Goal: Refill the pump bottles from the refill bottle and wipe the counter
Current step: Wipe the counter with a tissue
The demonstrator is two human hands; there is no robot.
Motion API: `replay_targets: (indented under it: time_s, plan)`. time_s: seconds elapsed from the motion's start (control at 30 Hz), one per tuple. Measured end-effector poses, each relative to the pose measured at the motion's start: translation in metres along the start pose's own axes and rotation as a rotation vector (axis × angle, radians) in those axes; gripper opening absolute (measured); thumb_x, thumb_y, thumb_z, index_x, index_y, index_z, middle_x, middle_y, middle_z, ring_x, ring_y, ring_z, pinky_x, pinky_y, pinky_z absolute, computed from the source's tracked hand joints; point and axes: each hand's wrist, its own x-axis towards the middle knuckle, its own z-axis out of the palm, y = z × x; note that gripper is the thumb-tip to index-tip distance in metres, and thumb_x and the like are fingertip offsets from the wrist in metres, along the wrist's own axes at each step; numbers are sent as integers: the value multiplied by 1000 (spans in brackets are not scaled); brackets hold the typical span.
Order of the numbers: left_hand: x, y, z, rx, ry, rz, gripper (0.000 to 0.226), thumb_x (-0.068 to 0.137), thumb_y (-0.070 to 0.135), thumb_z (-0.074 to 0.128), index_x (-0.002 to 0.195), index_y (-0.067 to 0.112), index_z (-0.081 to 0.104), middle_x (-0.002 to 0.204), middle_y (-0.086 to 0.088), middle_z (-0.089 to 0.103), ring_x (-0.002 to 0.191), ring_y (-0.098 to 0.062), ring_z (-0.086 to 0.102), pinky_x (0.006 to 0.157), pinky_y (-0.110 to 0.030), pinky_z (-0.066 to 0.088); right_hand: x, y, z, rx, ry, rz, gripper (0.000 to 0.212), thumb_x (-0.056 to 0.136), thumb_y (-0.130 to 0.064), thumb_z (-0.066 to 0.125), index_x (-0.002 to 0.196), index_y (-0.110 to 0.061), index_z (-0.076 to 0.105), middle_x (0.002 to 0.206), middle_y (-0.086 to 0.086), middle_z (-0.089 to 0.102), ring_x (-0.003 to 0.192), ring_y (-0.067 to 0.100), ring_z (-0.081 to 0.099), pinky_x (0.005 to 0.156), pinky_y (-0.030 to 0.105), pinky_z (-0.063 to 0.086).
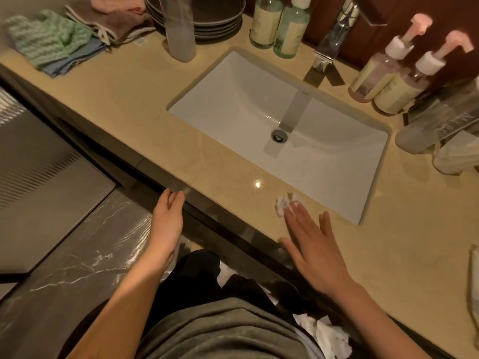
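My right hand (315,244) lies flat with fingers spread on the beige counter (145,117), in front of the sink. Its fingertips touch a small crumpled white tissue (283,204). My left hand (167,218) hangs open just off the counter's front edge, holding nothing. Two pump bottles with pink heads (373,73) (407,86) stand at the back right. Two greenish bottles with cream labels (267,22) (291,29) stand behind the sink. A tall frosted bottle (180,29) stands to the left of the sink.
A white undermount sink (280,130) with a chrome faucet (334,40) fills the counter's middle. Folded cloths (51,42) and stacked dark plates (207,19) sit at the back left. Clear bottles lie at the right edge (435,125). Crumpled tissues (324,335) lie below the counter edge.
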Motion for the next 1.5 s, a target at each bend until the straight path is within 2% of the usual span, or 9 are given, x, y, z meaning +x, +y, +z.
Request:
replay_targets:
  time_s: [0.07,0.23,0.47,0.77,0.87,1.0,1.2,1.3,1.5]
  plan:
    - [-3,0,2,4,0,4,57,99,32,41,149,15,20,150,-3,34,135,-16,36,114,-37,26,20,1,-8,16,15,26,68,94,-59,3,152,-23,2,157,-4,-4,143,8,-11,112,37,-18]
    - [-5,0,3,-6,3,12,57,99,32,42,149,14,22,149,-3,37,133,-16,38,114,-37,28,88,-26,-16,69,5,4,69,96,-58,10,152,-17,4,159,2,0,146,16,-4,112,38,-14]
    - [-7,0,-4,-29,60,15,56,98,32,43,148,14,24,148,-3,38,132,-15,40,112,-38,30,79,-76,-2,19,-6,-305,70,98,-55,19,151,-11,8,159,6,3,146,20,-2,118,47,0]
    - [-1,-2,5,-19,24,-12,56,99,33,41,149,15,23,150,-1,35,134,-15,37,114,-37,27,29,20,-5,-12,-115,-625,52,102,-44,27,148,-20,30,154,-2,25,145,9,11,118,37,-6]
    - [11,8,2,-39,34,-10,57,99,35,40,149,15,21,151,0,32,135,-15,35,115,-36,24,46,36,-17,-86,-169,-756,51,101,-41,31,148,-20,29,154,-2,23,145,9,9,118,35,-4]
    - [37,31,-14,-60,54,35,58,99,36,39,150,16,17,153,2,29,138,-14,30,113,-30,22,105,16,-34,-122,-223,-896,53,101,-42,30,148,-17,28,154,1,24,146,12,10,118,42,4]
    - [67,50,-40,-77,141,32,59,99,39,38,150,16,17,155,2,24,140,-13,24,111,-28,19,193,-74,-38,-129,-185,-908,60,98,-48,20,150,-18,23,156,2,19,145,12,7,118,36,-4]
    - [78,55,-48,-65,161,13,62,99,42,38,151,17,13,156,2,18,142,-15,19,114,-31,17,211,-106,-34,-100,-109,-848,57,100,-47,23,150,-19,23,156,1,19,145,11,9,117,33,-6]
    - [97,61,-57,-91,163,-20,70,98,41,40,151,17,2,158,3,8,144,-17,10,114,-31,12,175,-88,-19,34,-82,-725,57,100,-46,22,151,-21,19,157,0,17,146,9,4,119,37,-2]
